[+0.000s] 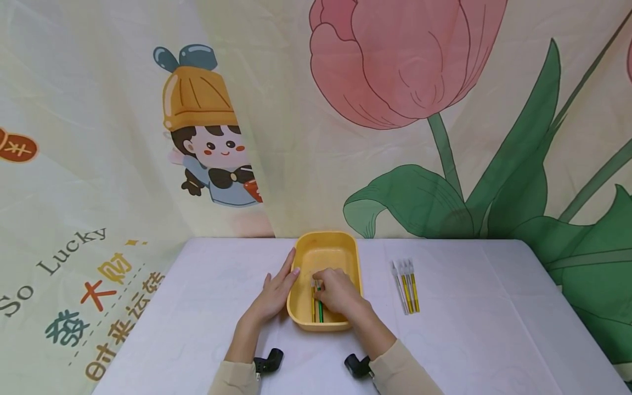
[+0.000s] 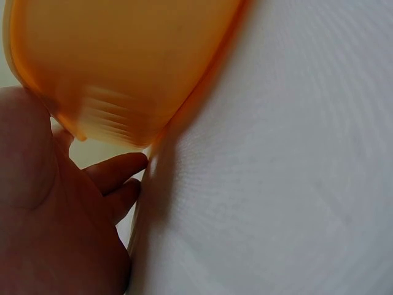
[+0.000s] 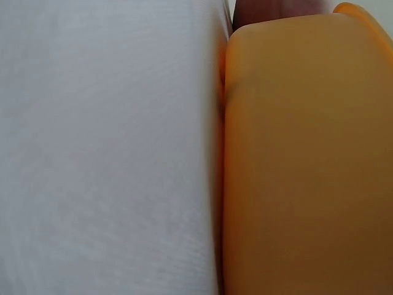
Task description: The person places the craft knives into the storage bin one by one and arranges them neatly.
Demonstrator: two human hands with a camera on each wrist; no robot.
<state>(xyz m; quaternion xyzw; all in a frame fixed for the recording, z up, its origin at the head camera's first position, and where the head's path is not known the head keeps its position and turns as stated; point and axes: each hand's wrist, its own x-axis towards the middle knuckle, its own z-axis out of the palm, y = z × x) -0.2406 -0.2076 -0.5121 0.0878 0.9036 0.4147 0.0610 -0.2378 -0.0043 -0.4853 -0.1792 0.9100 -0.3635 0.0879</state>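
Observation:
A yellow plastic tray (image 1: 326, 241) stands on the table, its near end toward me. My left hand (image 1: 273, 295) holds its left side, thumb at the rim and fingers along the outer wall; the left wrist view shows those fingers (image 2: 116, 175) beside the tray wall. Inside the near half of the tray, my right hand (image 1: 339, 292) has curled fingers at the upper part of a slim green pen-like tool (image 1: 321, 312). A slim yellow pen-like tool (image 1: 313, 307) lies just left of it. The hand partly hides both; in the right wrist view, mostly the tray's outer wall (image 3: 307, 153) shows.
Several slim capped pen-like tools (image 1: 407, 286), silver and yellow, lie side by side right of the tray. A white cloth (image 1: 474, 329) covers the table. Behind its far edge hangs a printed curtain (image 1: 296, 137) with a large tulip and a cartoon figure.

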